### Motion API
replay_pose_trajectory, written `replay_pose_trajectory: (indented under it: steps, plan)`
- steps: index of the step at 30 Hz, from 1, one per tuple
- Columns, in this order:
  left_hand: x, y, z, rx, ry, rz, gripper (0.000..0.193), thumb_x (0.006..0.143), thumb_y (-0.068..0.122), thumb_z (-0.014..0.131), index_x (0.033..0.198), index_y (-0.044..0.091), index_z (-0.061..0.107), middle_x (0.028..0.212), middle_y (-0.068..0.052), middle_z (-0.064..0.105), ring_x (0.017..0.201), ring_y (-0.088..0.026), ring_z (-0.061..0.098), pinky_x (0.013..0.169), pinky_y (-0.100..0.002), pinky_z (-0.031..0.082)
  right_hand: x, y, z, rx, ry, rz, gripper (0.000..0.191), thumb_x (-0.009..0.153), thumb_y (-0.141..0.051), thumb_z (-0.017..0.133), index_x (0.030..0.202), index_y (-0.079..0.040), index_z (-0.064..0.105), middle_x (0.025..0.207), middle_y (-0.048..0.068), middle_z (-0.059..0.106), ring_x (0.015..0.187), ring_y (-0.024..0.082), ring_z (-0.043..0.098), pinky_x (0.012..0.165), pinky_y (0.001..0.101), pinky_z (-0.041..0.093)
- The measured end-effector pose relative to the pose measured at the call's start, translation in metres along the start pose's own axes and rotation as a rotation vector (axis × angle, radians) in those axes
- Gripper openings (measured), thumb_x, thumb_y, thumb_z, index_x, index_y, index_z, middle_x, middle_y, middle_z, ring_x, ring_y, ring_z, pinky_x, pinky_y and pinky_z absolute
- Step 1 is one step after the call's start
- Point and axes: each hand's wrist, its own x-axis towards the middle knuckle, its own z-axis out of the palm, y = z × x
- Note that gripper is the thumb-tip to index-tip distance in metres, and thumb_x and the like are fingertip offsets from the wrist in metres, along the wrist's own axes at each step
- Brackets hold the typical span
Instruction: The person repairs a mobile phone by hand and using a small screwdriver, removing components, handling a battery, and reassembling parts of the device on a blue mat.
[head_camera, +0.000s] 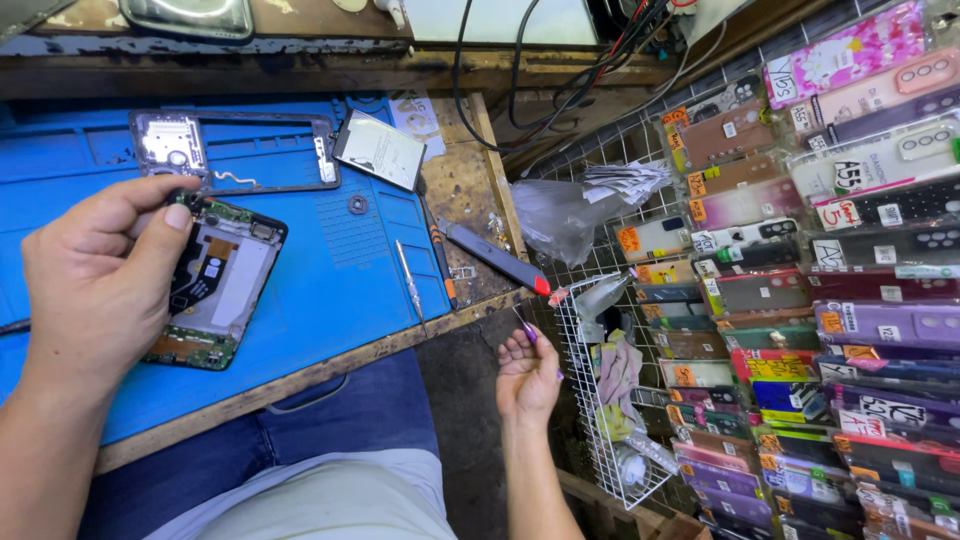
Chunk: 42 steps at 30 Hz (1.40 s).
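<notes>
Left hand curls, thumb and forefinger pinched; right hand lifts palm-up, fingers cupped.

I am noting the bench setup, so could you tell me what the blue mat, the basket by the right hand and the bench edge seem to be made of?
Blue mat: probably silicone or rubber, matte, with moulded grooves and compartments. Basket: white coated wire, an open grid. Bench edge: looks like worn wood, chipped and stained. The left hand touches an opened phone on the mat.

Worn wooden bench: blue mat, red-tipped tool
</notes>
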Motion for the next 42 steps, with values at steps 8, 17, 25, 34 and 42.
replay_pose_trajectory:
  steps: [8, 17, 25, 34, 42]
  plan:
    - [0.002, -0.003, -0.007, -0.049, 0.060, -0.001, 0.022, 0.109, 0.004, 0.062, 0.129, 0.000, 0.069, 0.096, 0.001, 0.069, 0.082, 0.000, 0.059, 0.072, -0.017, 0.048, -0.040, -0.044, 0.094, -0.504, -0.440, -0.533, 0.019, 0.096, -0.004, 0.065, 0.115, -0.001, 0.067, 0.097, 0.010, 0.067, 0.086, 0.020, 0.062, 0.090, 0.0385, 0.048]
    - [0.001, -0.002, -0.019, -0.126, 0.117, 0.004, 0.023, 0.107, 0.006, 0.061, 0.128, 0.000, 0.068, 0.096, 0.000, 0.071, 0.082, -0.001, 0.061, 0.073, -0.018, 0.050, -0.070, -0.027, 0.233, -1.350, -1.171, -0.794, 0.047, 0.088, -0.016, 0.073, 0.132, -0.003, 0.064, 0.122, 0.016, 0.063, 0.112, 0.031, 0.062, 0.101, 0.0412, 0.047]
    - [0.006, -0.001, -0.034, -0.183, 0.104, -0.026, 0.025, 0.104, 0.008, 0.060, 0.127, 0.001, 0.068, 0.092, -0.002, 0.073, 0.078, -0.003, 0.063, 0.068, -0.020, 0.052, -0.095, -0.011, 0.264, -1.461, -1.057, -0.965, 0.041, 0.086, -0.019, 0.077, 0.122, -0.001, 0.069, 0.120, 0.016, 0.065, 0.111, 0.035, 0.061, 0.099, 0.0416, 0.047]
    - [-0.007, 0.009, -0.029, -0.153, 0.099, -0.007, 0.024, 0.103, 0.010, 0.060, 0.123, 0.001, 0.068, 0.093, -0.004, 0.076, 0.080, -0.005, 0.068, 0.068, -0.022, 0.056, -0.119, 0.000, 0.315, -0.967, -1.234, -0.689, 0.033, 0.094, -0.003, 0.070, 0.126, 0.001, 0.065, 0.121, 0.016, 0.068, 0.110, 0.027, 0.070, 0.098, 0.0334, 0.054]
    - [0.000, 0.007, -0.038, -0.123, 0.126, -0.025, 0.027, 0.102, 0.011, 0.060, 0.125, 0.001, 0.068, 0.089, -0.004, 0.076, 0.078, -0.004, 0.065, 0.067, -0.023, 0.055, -0.127, 0.037, 0.375, -0.989, -1.331, -0.857, 0.024, 0.094, 0.004, 0.068, 0.115, -0.004, 0.071, 0.114, 0.011, 0.068, 0.104, 0.023, 0.071, 0.089, 0.0304, 0.058]
